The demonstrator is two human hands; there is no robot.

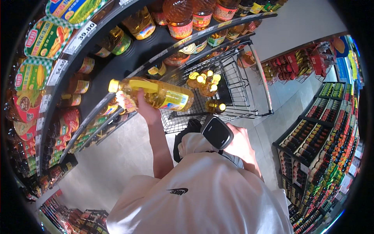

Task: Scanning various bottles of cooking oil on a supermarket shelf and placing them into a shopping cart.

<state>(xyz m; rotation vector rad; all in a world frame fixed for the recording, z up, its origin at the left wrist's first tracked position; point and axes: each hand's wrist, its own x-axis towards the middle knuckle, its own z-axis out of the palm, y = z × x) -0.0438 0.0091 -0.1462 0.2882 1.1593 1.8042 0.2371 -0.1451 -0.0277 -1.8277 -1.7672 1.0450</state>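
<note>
My left hand [147, 108] grips a large clear plastic bottle of golden cooking oil [172, 95] with a yellow cap. The bottle is tilted nearly on its side, its cap towards the shelf. Beneath and beyond it stands a wire shopping cart [261, 73]. Several oil bottles with yellow caps [207, 87] are grouped inside the cart, and one darker bottle [214, 106] lies or stands nearer to me. My right hand [239, 142] is closed around a black rounded handheld device [216, 133] in front of my waist; most of its fingers are hidden behind the device.
Curved by the lens, a dark shelf [102, 68] with oil bottles and price tags runs along the left and top. To the right is a display rack [301, 140] of small bottles. Red wire baskets [292, 65] of goods stand far right. Grey tiles [117, 166] cover the floor.
</note>
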